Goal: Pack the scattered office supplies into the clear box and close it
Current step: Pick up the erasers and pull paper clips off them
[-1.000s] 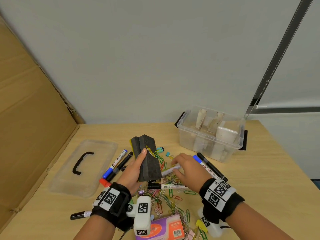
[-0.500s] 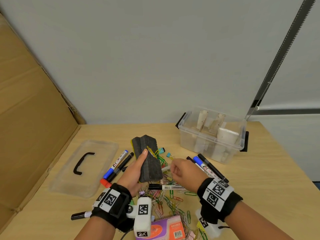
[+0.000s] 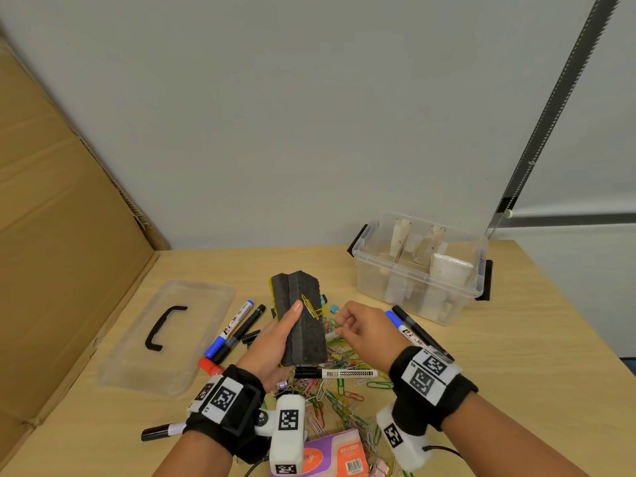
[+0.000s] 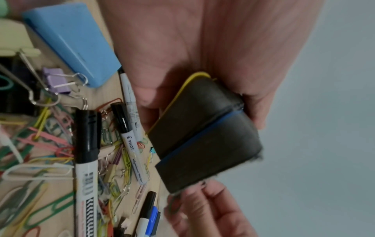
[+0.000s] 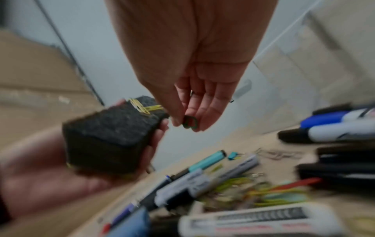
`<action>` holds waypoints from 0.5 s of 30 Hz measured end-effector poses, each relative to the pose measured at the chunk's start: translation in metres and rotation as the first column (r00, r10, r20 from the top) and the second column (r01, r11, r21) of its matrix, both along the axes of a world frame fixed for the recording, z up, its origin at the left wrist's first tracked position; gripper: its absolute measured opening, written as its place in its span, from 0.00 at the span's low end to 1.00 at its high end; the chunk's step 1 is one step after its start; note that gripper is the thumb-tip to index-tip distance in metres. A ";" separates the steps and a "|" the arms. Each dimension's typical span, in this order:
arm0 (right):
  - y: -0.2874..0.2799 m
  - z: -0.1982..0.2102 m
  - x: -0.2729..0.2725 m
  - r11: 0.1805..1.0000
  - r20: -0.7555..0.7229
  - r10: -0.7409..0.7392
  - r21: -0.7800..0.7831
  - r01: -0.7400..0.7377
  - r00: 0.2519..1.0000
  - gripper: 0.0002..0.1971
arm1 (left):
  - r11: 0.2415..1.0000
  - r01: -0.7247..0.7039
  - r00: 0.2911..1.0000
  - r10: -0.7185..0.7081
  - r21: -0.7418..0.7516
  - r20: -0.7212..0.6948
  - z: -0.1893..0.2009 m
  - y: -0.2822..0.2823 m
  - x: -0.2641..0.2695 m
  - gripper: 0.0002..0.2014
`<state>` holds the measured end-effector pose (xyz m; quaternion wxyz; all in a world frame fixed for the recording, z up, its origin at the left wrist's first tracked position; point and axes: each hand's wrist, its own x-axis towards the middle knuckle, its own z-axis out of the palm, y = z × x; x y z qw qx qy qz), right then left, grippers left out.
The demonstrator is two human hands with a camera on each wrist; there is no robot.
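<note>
My left hand [image 3: 284,327] grips two dark felt board erasers [image 3: 304,335] stacked face to face, thumb on top, lifted above the table. Yellow paper clips [image 3: 311,308] cling to the upper eraser. In the left wrist view the erasers [image 4: 205,133] sit between palm and fingers. My right hand [image 3: 344,320] hovers just right of the erasers; the right wrist view shows it pinching a green paper clip [image 5: 189,122] between thumb and fingers. The clear box [image 3: 413,282] stands open at the back right with pale items inside. Its lid [image 3: 199,315] lies flat at the left.
A heap of coloured paper clips [image 3: 337,397] and binder clips lies under my hands, with several markers [image 3: 234,327] around it and a black-capped marker [image 3: 344,373] across it. An eraser packet [image 3: 330,456] sits near the front edge. A cardboard wall [image 3: 62,235] borders the left.
My right hand left the white marker it was touching, rose from the pile and moved up beside the erasers, now with a green clip. The left hand stayed nearly still.
</note>
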<state>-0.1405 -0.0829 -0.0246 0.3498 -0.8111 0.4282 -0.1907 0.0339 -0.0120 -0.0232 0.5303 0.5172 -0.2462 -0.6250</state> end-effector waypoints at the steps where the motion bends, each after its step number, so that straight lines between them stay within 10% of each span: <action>1: 0.000 -0.004 -0.004 1.000 -0.082 0.022 -0.004 -0.022 0.996 0.03 | 1.000 -0.009 1.000 0.009 -0.001 -0.001 0.000 0.000 0.001 0.28; 4: 0.002 -0.012 -0.012 0.992 -0.303 0.069 -0.076 -0.097 0.950 0.07 | 1.000 -0.024 1.000 0.024 0.012 -0.005 -0.001 0.001 0.003 0.29; 9: 0.012 0.003 0.003 0.979 0.089 0.045 -0.201 -0.026 0.995 0.12 | 0.999 0.032 0.999 -0.032 0.037 -0.022 -0.003 0.004 -0.007 0.29; 15: 0.013 0.012 0.018 0.999 0.182 0.046 -0.031 -0.041 0.982 0.03 | 0.999 0.029 0.999 -0.028 0.013 -0.031 0.002 0.004 -0.011 0.27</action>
